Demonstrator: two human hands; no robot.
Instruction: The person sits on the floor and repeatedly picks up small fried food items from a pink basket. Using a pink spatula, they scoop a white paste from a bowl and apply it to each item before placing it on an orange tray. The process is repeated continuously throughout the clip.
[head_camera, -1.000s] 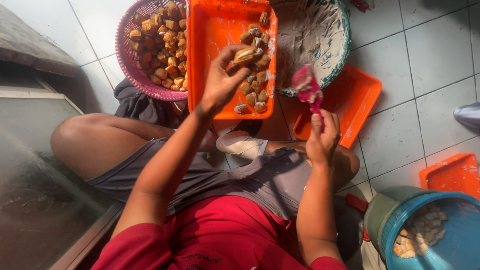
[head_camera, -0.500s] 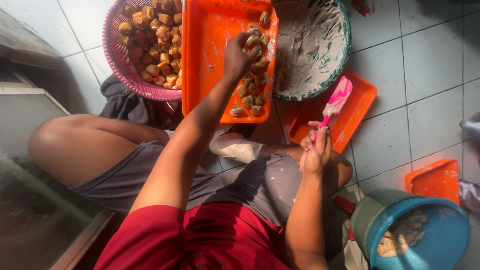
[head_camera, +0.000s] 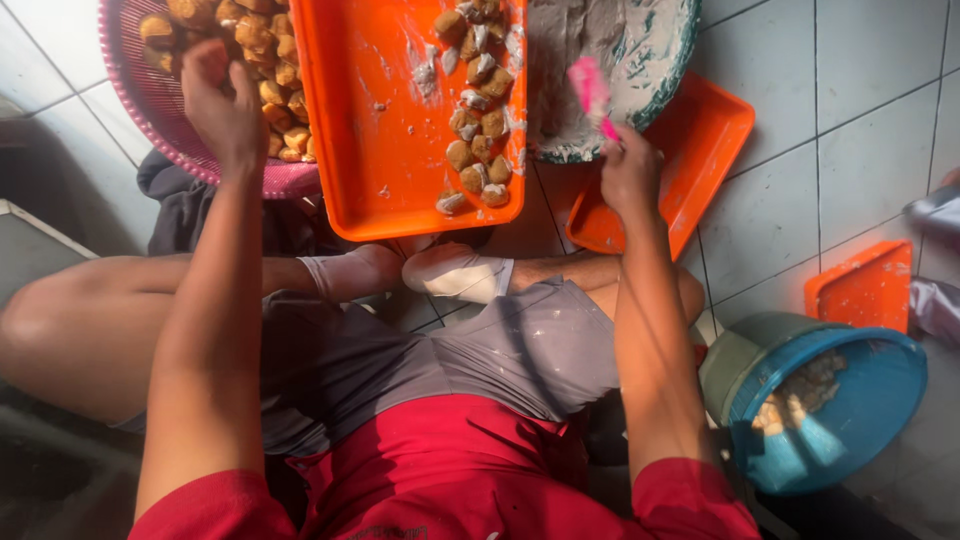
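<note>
A big orange tray (head_camera: 380, 150) lies on the tiled floor (head_camera: 860, 130), with a row of white-smeared brown lumps (head_camera: 478, 110) down its right side. Left of it sits a pink basket (head_camera: 150, 110) full of plain brown lumps; right of it, a bowl (head_camera: 640, 50) coated in white paste. The left hand (head_camera: 222, 100) hovers over the basket, fingers curled, perhaps around a lump, though I cannot tell. The right hand (head_camera: 628, 170) grips a pink brush (head_camera: 592, 95) at the bowl's rim.
</note>
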